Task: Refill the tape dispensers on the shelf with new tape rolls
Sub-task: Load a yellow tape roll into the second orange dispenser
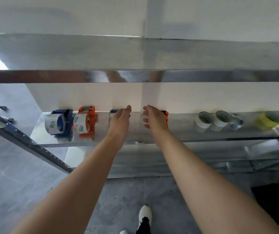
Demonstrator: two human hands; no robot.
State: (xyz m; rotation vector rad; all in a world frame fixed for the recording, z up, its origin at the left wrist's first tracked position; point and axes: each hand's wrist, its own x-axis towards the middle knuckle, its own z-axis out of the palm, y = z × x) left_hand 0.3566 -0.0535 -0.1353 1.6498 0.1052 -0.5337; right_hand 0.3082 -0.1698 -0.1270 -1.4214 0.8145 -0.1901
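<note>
Orange plastic shows just past our right hand, and blue plastic just past our left hand. These are the hidden orange dispenser and the hidden blue dispenser, each mostly covered by the hand before it. Both hands are open, with loose fingers, and they hold nothing. They hang close together over the middle of the shelf. We cannot tell if they touch these dispensers, nor if these two carry tape.

Each hand is nearest to its own dispenser, so we judge that the coming move is a short reach toward the back edge.

Toward the left end stand the loaded blue dispenser and the loaded orange dispenser, side by side, each with a clear roll. Their long axis seems to run from back edge to front edge.

Toward the right end lie the white rolls, three close together, and then the yellow roll, a little apart. They are on the side of the right hand, so we think this hand should fetch them.
</note>
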